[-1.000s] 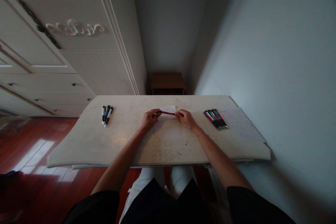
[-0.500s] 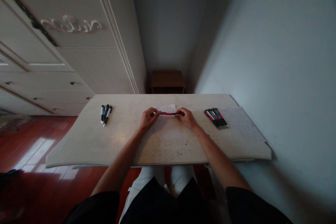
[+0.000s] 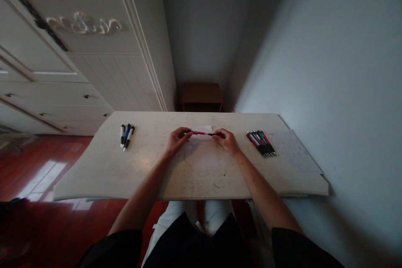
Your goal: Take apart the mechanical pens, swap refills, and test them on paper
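Observation:
A pink and black pen (image 3: 201,133) is held level above the table, between my two hands. My left hand (image 3: 178,140) pinches its left end, by the pink barrel. With closed fingertips, my right hand (image 3: 226,140) grips the black part at the other end. A thin, narrow stretch shows between the pink barrel and the black part. Fingers hide both tips of the pen. Behind and below it, white paper (image 3: 202,128) lies on the table.
On the pale table (image 3: 150,180), several black-and-white and blue pens (image 3: 127,136) lie at the left. A row of several coloured pens (image 3: 261,143) lies at the right, beside a written sheet (image 3: 295,150). A white cabinet (image 3: 135,79) stands left; a wall (image 3: 329,71) borders the right.
My right hand has shifted slightly right, and the narrow stretch between the pen's pink barrel and black part now shows more clearly. The view has moved a little.

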{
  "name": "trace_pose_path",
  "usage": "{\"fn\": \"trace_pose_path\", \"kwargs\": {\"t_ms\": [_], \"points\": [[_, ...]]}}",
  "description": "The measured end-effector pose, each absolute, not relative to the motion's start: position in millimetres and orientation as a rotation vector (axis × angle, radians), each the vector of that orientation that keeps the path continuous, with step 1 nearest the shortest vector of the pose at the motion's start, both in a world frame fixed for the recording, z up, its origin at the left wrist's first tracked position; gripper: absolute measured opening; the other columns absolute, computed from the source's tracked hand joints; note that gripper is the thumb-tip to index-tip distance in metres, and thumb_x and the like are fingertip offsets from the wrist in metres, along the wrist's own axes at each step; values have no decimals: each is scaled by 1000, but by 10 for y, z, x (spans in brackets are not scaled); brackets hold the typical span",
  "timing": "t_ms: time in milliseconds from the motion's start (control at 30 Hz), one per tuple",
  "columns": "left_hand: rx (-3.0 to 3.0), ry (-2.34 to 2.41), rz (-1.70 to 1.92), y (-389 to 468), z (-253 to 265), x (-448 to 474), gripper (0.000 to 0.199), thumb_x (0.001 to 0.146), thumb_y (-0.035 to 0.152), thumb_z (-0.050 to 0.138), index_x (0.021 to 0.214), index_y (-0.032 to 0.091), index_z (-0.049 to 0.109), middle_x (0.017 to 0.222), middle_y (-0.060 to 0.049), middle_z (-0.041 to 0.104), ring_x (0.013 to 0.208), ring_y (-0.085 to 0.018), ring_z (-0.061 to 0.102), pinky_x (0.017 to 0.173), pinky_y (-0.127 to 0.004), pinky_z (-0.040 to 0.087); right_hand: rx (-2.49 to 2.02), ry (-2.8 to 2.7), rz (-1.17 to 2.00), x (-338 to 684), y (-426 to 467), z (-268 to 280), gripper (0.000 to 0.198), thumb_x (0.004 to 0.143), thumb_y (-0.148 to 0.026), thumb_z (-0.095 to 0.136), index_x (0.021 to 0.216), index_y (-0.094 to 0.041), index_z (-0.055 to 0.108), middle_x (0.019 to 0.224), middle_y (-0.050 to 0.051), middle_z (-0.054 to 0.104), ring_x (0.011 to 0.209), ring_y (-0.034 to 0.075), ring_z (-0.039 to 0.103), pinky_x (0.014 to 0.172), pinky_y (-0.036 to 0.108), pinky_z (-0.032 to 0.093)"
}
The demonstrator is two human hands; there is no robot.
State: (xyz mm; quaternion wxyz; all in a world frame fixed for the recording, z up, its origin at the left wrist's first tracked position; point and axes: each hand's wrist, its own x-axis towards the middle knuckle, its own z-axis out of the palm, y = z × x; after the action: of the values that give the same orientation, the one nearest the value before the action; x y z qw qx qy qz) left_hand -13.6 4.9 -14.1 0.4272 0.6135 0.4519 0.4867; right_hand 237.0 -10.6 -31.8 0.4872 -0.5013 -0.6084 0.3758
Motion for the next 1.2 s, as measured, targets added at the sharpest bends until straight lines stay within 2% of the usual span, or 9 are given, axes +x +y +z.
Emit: {"fn": "trace_pose_path", "kwargs": {"t_ms": [267, 467, 733, 1200], "points": [[1346, 1119, 1295, 106, -108, -185, 31, 73, 43, 73, 83, 15, 64, 62, -1, 64, 53, -13, 59, 51, -23, 45, -1213, -1551, 762, 2374, -123, -311, 27, 77, -46, 73, 83, -20, 72, 85, 7, 72, 79, 22, 66, 74, 33, 52], [1239, 1042, 1297, 97, -97, -175, 32, 72, 40, 73, 85, 15, 58, 71, -3, 68, 52, -13, 63, 49, -22, 44, -1170, -1702, 591, 2435, -152, -286, 17, 83, -38, 69, 83, -21, 74, 83, 7, 71, 79, 22, 65, 75, 34, 51], [1331, 1107, 1260, 101, -147, -176, 32, 74, 41, 70, 91, 15, 60, 74, -4, 69, 54, -13, 63, 50, -23, 45, -1191, -1791, 575, 2490, -181, -260, 10, 84, -25, 66, 86, -23, 76, 85, 6, 71, 81, 22, 65, 77, 33, 51], [1501, 1194, 1254, 118, -167, -193, 30, 70, 41, 73, 84, 16, 66, 78, -5, 69, 65, -15, 63, 58, -25, 48, -1177, -1774, 571, 2486, -168, -278, 11, 84, -23, 66, 88, -24, 76, 87, 6, 69, 83, 21, 64, 79, 35, 51]]}}
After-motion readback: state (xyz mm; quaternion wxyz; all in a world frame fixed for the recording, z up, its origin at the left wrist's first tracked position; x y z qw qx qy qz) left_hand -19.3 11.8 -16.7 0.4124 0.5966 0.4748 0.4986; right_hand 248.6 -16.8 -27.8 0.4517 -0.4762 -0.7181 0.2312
